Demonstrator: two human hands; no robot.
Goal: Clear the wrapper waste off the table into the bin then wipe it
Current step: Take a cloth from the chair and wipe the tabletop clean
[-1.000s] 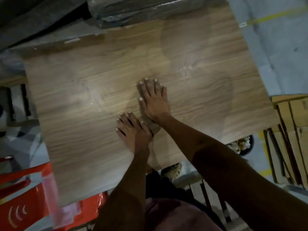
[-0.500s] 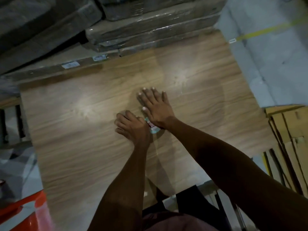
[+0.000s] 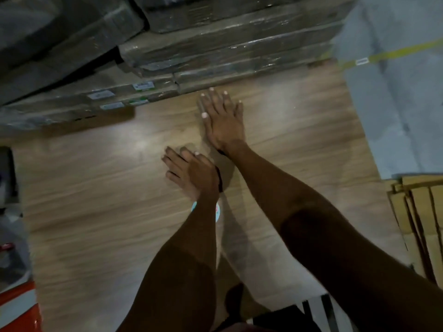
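Wrapper [image 3: 217,212]: small teal-and-white scrap flat on the counter [image 3: 96,200], mostly hidden beneath the left forearm.
Right hand [image 3: 223,121]: flat, fingers straight, palm down near the counter's far edge.
Left hand [image 3: 191,171]: fingers extended, palm down, grasping nothing.
Wrapped boxes [image 3: 215,51]: stacked beyond the far edge.

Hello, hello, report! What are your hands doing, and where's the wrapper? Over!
Right hand flat on table, near wrapped boxes. Left hand open, fingers down. Wrapper peeking from under left wrist. Nothing blocking.
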